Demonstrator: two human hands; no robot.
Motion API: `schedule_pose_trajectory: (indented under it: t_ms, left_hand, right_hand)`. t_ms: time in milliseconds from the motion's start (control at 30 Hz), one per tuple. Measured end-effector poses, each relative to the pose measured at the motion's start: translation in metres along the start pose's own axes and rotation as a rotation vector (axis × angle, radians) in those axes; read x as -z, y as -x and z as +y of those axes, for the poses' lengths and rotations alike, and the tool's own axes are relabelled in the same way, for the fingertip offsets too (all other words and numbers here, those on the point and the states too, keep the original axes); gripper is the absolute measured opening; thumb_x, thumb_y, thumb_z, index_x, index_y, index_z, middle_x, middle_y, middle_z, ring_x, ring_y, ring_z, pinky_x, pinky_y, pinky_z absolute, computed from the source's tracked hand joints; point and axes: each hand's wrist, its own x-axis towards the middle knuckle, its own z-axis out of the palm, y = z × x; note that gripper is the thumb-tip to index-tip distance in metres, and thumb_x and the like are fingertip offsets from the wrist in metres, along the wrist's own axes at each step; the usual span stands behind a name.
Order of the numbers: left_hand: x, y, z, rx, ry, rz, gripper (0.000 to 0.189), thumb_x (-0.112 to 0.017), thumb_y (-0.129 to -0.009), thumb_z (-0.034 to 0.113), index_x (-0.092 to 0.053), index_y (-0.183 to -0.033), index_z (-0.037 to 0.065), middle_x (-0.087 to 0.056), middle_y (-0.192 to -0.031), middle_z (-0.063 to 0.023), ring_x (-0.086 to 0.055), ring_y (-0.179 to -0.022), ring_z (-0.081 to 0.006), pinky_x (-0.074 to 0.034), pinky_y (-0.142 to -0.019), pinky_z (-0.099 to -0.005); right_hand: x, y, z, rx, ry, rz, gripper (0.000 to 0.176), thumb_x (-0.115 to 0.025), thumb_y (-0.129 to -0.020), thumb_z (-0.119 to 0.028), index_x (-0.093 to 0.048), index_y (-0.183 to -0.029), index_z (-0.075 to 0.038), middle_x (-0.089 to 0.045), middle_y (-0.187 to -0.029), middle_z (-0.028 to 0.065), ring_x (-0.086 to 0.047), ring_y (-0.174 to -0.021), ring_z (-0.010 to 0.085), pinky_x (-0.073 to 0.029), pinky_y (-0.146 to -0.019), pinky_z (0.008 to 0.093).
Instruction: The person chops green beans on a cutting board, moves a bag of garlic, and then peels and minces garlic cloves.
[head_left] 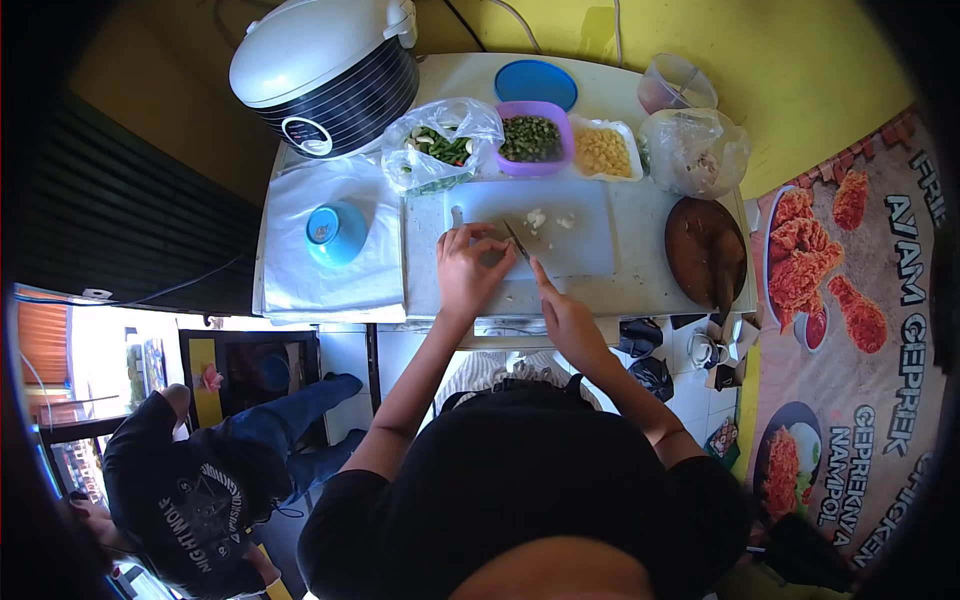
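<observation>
My right hand (567, 318) is closed around the handle of a small knife (516, 239). Its blade points away from me over a white cutting board (590, 250). At the board's left side, my left hand (472, 268) is curled with thumb and fingertips pinched together, close beside the blade. Whatever sits in that pinch is too small or hidden to name. Beyond the knife tip lie small whitish chopped pieces (537, 218), which look like garlic, with more scattered to their right.
Behind the board stand a plastic bag of green chillies (440, 147), a purple tub of chopped greens (531, 138), a white tray of yellowish pieces (603, 152) and another bag (695, 152). A blue bowl (337, 234), rice cooker (325, 75) and stone mortar (706, 252) flank it. A person (200, 490) is at left.
</observation>
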Motion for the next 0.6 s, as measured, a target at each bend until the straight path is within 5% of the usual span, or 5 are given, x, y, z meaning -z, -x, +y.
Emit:
schedule_pose_trajectory:
  t_ms: [100, 267, 600]
  left_hand:
    - [0.0, 0.001, -0.001, 0.008, -0.005, 0.005, 0.01, -0.078, -0.071, 0.019, -0.074, -0.074, 0.01, -0.067, -0.099, -0.0023, -0.06, -0.089, -0.0206, -0.042, -0.088, -0.0371]
    - [-0.002, 0.005, -0.004, -0.004, -0.003, -0.003, 0.01, -0.076, -0.075, 0.02, -0.076, -0.083, 0.014, -0.065, -0.098, -0.0012, -0.058, -0.091, -0.0207, -0.041, -0.09, -0.0372]
    - [0.001, 0.002, 0.002, -0.036, -0.07, 0.004, 0.015, -0.073, -0.079, 0.02, -0.076, -0.094, 0.018, -0.064, -0.098, 0.001, -0.058, -0.09, -0.0187, -0.042, -0.087, -0.036]
  right_hand:
    - [-0.007, 0.001, -0.007, -0.068, 0.181, -0.019, 0.062, -0.048, -0.095, -0.006, -0.027, -0.151, -0.018, -0.058, -0.07, 0.026, -0.061, -0.062, 0.0399, -0.048, -0.061, 0.0472]
    - [0.018, -0.008, -0.001, -0.089, -0.084, -0.081, 0.057, -0.047, -0.097, -0.009, -0.031, -0.15, -0.019, -0.059, -0.072, 0.023, -0.06, -0.058, 0.0362, -0.048, -0.06, 0.0401]
    - [0.038, -0.012, -0.008, -0.102, -0.064, -0.116, 0.054, -0.048, -0.098, -0.011, -0.035, -0.149, -0.023, -0.048, -0.061, 0.0199, -0.048, -0.048, 0.0273, -0.044, -0.056, 0.0347]
